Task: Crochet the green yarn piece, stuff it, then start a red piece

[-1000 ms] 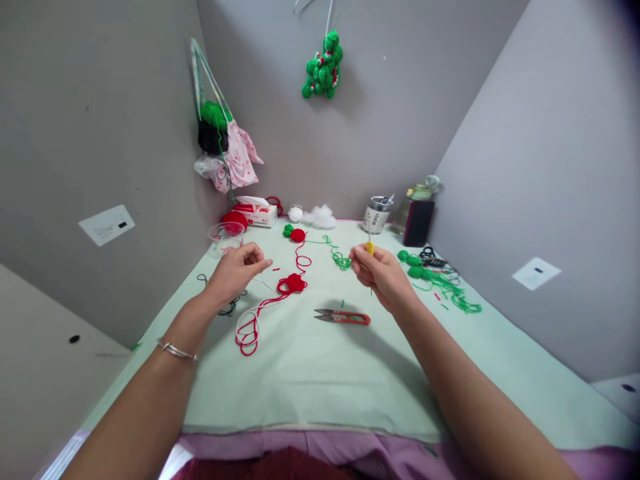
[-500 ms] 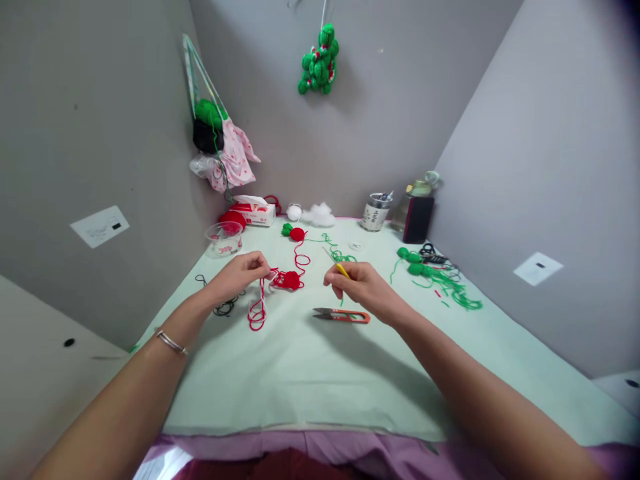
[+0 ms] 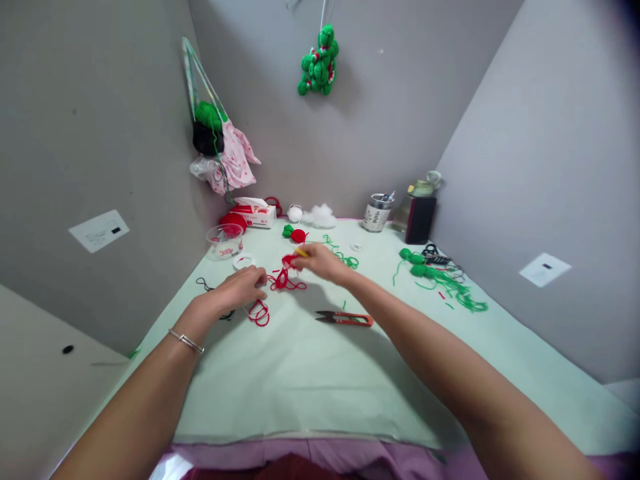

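Basically, grey walls [image 3: 400, 100] bounded the table [image 3: 310, 393] at the left, back and right, while its near edge met purple cloth [image 3: 300, 449]. A wide stretch of pale cover ran from the middle to that edge, giving both forearms room to swing. Along the far edge stood a tissue box [image 3: 260, 215], white stuffing [image 3: 321, 216] and a pen tin [image 3: 377, 215]; green yarn [image 3: 463, 297] lay at the right, well apart from the hands.

The right hand [image 3: 320, 260] pinched a yellow-handled tool [image 3: 302, 253] and a red yarn piece [image 3: 289, 261] over the table, left of centre — the fingers covered part of the piece. The left hand [image 3: 243, 288] curled palm-down, just beside red loops [image 3: 260, 314]; whether it gripped a strand could not be told. Orange-handled snips [image 3: 359, 320] lay near, below the right hand.

Both forearms were cut off by the bottom of the view. A dark cord [image 3: 203, 283] ran partly behind the left hand. Hardest to make out was the tool's tip — hidden at the red piece.
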The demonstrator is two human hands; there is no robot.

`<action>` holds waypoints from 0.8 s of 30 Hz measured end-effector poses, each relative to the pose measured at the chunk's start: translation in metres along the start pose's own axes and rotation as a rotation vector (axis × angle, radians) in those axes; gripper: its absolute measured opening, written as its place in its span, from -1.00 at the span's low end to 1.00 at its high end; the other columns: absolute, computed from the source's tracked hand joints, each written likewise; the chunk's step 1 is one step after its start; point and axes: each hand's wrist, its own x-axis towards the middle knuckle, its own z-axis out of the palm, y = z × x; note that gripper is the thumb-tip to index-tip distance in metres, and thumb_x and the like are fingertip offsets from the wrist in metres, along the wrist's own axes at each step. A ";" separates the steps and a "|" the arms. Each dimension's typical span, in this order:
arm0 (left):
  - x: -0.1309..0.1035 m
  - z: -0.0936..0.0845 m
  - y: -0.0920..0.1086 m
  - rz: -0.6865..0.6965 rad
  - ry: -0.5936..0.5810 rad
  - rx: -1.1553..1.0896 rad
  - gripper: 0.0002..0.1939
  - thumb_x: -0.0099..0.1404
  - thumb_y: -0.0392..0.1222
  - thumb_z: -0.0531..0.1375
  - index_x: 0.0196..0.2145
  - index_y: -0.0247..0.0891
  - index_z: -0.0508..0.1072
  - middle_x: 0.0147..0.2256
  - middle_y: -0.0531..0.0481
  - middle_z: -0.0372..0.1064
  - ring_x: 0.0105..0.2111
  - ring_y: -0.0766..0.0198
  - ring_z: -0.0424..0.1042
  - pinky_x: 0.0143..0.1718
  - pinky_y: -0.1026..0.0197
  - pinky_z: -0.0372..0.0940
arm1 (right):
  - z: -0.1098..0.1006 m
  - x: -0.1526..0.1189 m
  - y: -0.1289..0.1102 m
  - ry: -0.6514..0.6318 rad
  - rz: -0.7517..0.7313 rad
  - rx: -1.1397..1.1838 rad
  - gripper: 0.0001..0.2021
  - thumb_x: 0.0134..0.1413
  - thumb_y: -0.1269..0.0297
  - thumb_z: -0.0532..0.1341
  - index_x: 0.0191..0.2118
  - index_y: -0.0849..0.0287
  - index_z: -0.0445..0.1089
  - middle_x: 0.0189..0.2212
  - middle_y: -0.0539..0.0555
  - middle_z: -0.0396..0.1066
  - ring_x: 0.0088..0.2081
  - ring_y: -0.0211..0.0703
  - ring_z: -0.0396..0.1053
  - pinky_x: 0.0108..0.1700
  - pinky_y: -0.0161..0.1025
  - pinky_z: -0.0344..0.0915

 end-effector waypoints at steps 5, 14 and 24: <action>-0.015 -0.009 -0.019 0.009 -0.044 -0.012 -0.77 0.01 -0.11 0.31 -0.31 -0.12 0.51 -0.26 -0.05 0.49 -0.26 0.06 0.42 -0.27 0.17 0.25 | -0.055 0.034 -0.039 0.183 -0.083 0.167 -0.81 0.11 0.16 0.27 -0.35 0.19 0.37 -0.53 -0.04 0.33 -0.61 -0.41 -0.09 -0.55 -0.31 -0.13; -0.034 -0.032 -0.026 0.012 -0.017 0.001 -0.74 0.25 0.04 0.15 -0.29 -0.15 0.53 -0.18 -0.07 0.50 -0.13 0.04 0.46 -0.10 0.11 0.27 | -0.075 0.066 -0.055 0.409 -0.039 -0.517 -0.56 0.08 0.52 0.21 0.12 0.28 0.38 -0.07 0.25 0.53 -0.13 -0.02 0.44 -0.12 -0.14 0.30; -0.030 -0.020 -0.024 -0.035 0.006 0.039 -0.79 0.19 -0.02 0.19 -0.39 -0.16 0.54 -0.26 -0.09 0.53 -0.20 0.01 0.47 -0.18 0.12 0.28 | 0.042 0.040 -0.006 -0.205 0.050 -0.679 -0.67 0.32 0.16 0.24 0.09 0.20 0.40 0.04 0.16 0.44 -0.04 -0.05 0.48 -0.02 -0.01 0.48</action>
